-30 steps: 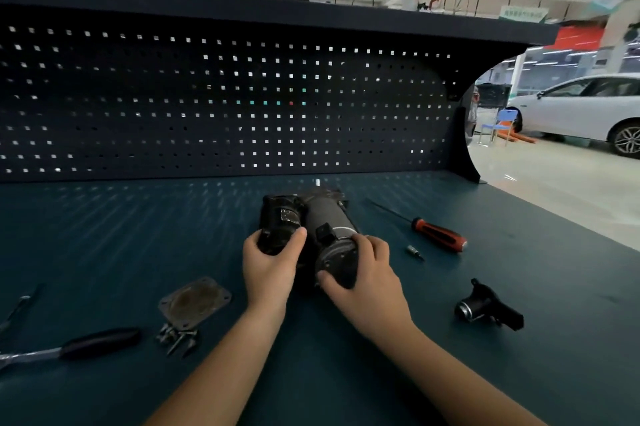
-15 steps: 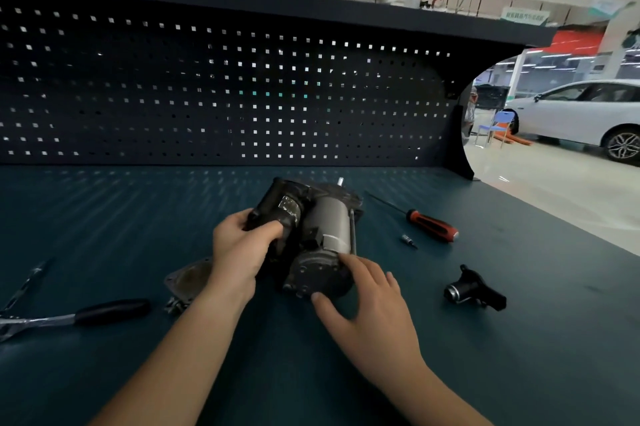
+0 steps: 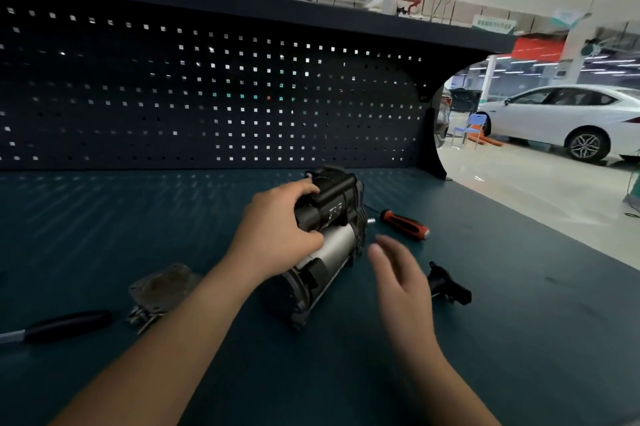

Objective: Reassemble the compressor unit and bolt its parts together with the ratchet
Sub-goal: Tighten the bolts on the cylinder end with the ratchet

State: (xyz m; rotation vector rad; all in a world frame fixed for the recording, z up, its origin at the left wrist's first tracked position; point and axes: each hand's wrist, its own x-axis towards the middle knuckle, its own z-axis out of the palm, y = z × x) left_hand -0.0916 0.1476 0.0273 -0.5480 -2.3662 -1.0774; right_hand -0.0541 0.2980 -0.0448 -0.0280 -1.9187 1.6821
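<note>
The compressor unit (image 3: 332, 245), black with a silver cylinder, lies tilted on the dark teal bench. My left hand (image 3: 277, 231) grips its black upper body from the left. My right hand (image 3: 401, 273) hovers to the right of the unit with fingers straight, blurred, touching nothing. A flat metal cover plate (image 3: 162, 283) lies at the left with several loose bolts (image 3: 142, 314) at its near edge. The black-handled ratchet (image 3: 65, 323) lies at the far left. A small black fitting (image 3: 448, 285) sits right of my right hand.
A red-and-black screwdriver (image 3: 405, 228) lies behind my right hand. The pegboard back wall (image 3: 207, 96) closes the far side of the bench (image 3: 311, 373). The bench's right edge opens onto a workshop floor with a white car (image 3: 568, 117).
My right hand has let go of the compressor's end and moved off to the right. My left hand has turned and tilted the unit, so its motor end now points toward me.
</note>
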